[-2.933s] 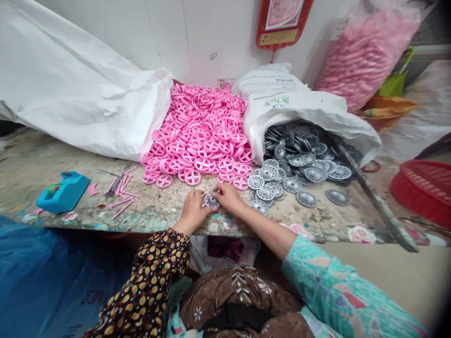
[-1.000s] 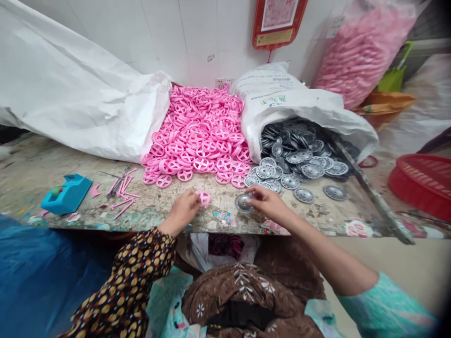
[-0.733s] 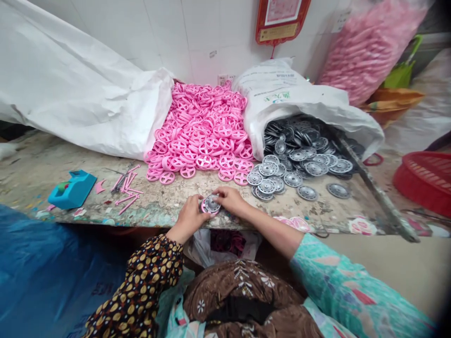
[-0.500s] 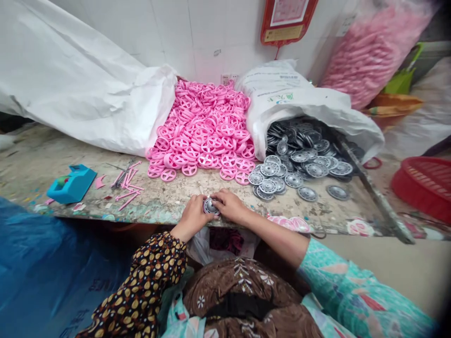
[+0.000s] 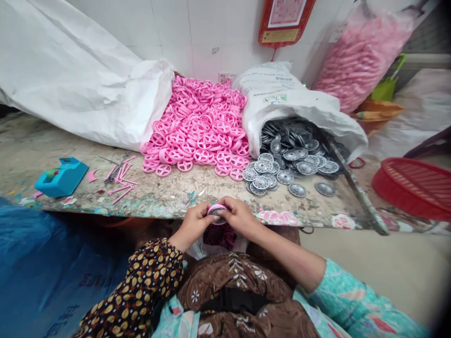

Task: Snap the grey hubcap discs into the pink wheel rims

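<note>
Both my hands pinch one small toy wheel (image 5: 217,212), a pink rim with a silver hubcap set in it, just off the worktable's near edge. My left hand (image 5: 193,224) grips its left side and my right hand (image 5: 239,217) its right side, fingers closed. A heap of pink wheel rims (image 5: 200,126) spills from a white sack at the back of the table. To its right, silver hubcaps (image 5: 285,164) pour out of a second white sack (image 5: 292,101).
A blue plastic piece (image 5: 61,176) and loose pink axle sticks (image 5: 120,180) lie on the stained worktable (image 5: 165,195) at left. A red basket (image 5: 416,185) stands at right. A clear bag of pink parts (image 5: 359,51) leans on the wall. A plastic bag hangs under my hands.
A second ago my hands were apart, a pink rim in the left and a hubcap under the right. They came together, joined the parts on the table, then lifted the wheel off its edge.
</note>
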Motion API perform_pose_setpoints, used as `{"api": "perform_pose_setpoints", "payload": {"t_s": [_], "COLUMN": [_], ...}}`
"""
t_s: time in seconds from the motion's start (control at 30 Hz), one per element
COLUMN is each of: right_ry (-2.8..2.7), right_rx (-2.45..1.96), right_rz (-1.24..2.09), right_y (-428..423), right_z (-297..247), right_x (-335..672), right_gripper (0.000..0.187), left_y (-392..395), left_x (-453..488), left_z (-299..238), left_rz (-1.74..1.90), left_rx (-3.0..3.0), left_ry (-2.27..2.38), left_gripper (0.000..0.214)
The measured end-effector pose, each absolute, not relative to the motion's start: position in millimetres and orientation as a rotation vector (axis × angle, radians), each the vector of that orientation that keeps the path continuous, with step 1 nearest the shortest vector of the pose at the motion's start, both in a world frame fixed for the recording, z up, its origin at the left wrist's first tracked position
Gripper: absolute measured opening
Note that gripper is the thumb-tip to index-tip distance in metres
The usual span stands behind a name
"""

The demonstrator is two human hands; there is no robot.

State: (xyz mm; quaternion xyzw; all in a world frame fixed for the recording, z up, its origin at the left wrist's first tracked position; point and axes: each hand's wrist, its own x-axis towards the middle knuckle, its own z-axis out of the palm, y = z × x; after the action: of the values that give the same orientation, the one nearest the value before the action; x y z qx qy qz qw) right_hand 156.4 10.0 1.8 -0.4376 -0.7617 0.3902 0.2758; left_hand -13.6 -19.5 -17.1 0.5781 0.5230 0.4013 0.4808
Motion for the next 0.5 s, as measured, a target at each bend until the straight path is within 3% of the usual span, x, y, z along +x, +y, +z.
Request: {"api": "perform_pose_setpoints", "payload": {"t_s": [0.13, 0.37, 0.5], "right_ry": [-1.986, -1.546, -1.547], "right_rx": [-1.181, -0.996, -0.97], "right_rz": [1.092, 1.565, 1.53], "right_y": [2, -7, -10], "right_z": [-2, -1, 7], "right_x": [160, 159, 156], "right_gripper": [0.007, 0.014, 0.019], "left_y": [-31, -38, -38], "left_x": [-7, -8, -3], "left_z": [-17, -9, -1], "left_rz": [1.009, 1.007, 1.072], "left_rx": [1.399, 1.407, 1.405], "left_ry": [1.295, 1.234, 1.282], "left_gripper": [0.014, 0.027, 0.024]}}
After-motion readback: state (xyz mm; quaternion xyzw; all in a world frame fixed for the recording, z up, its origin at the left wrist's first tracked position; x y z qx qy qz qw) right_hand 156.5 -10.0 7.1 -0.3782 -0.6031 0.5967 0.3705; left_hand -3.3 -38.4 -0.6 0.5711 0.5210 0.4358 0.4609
